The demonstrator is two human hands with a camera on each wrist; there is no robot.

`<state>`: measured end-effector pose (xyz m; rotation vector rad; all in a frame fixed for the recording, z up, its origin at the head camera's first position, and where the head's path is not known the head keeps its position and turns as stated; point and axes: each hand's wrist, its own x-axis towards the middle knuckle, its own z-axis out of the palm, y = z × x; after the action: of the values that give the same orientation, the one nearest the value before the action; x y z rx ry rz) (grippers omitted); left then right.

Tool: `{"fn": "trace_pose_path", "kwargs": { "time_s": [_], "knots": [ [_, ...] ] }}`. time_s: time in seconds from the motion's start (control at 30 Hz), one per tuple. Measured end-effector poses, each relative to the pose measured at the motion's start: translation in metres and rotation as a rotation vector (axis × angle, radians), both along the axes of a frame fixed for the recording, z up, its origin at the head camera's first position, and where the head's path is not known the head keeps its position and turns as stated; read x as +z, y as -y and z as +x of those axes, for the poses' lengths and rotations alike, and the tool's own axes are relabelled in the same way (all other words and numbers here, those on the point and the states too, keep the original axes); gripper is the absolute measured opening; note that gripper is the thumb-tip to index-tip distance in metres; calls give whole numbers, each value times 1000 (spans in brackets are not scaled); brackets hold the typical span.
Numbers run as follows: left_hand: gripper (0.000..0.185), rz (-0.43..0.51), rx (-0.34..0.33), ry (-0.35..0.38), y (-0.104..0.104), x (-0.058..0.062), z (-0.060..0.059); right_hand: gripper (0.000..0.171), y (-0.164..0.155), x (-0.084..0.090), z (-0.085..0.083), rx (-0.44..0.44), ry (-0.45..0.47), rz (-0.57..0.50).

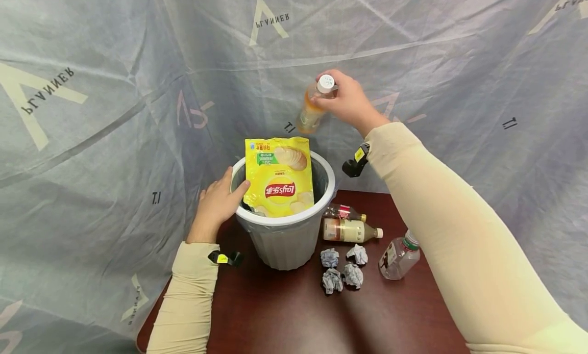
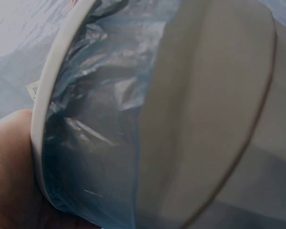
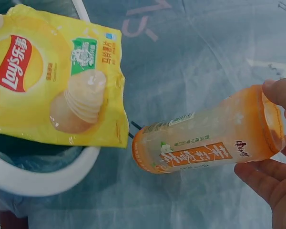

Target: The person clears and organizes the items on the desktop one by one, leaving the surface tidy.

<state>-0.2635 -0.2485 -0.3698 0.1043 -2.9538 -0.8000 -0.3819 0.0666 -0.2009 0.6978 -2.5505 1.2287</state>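
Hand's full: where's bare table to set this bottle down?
Bare: dark-red tabletop nearer you than the white-rimmed grey plastic bin and four crumpled grey paper balls. Crowded: right of the bin, with those balls and three labelled plastic bottles.

Gray PLANNER-printed sheeting (image 1: 459, 89) hangs behind dk. reddish-brn table (image 1: 285, 313).

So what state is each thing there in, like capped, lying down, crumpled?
Bin: upright, lined
Chip bag: sticking out of the bin; sealed or opened, unclear
Orange bottle: capped, tilted, held in the right hand
Red-label bottle: on its side, capped
Beige-label bottle: on its side, capped
Clear bottle: upright, top partly hidden
Four paper balls: crumpled
Left hand: touching the bin's rim
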Motion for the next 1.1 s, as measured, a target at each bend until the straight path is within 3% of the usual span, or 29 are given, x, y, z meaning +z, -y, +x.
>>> {"fn": "trace_pose_path", "kwargs": {
  "time_s": [0.37,1.1],
  "knots": [
    [91,6,9,-2,-3,0,-1,52,12,-3,5,55,9,-3],
    [90,-10,-18,-27,1,0,0,45,37,-19,17,286,57,90]
  ]
}}
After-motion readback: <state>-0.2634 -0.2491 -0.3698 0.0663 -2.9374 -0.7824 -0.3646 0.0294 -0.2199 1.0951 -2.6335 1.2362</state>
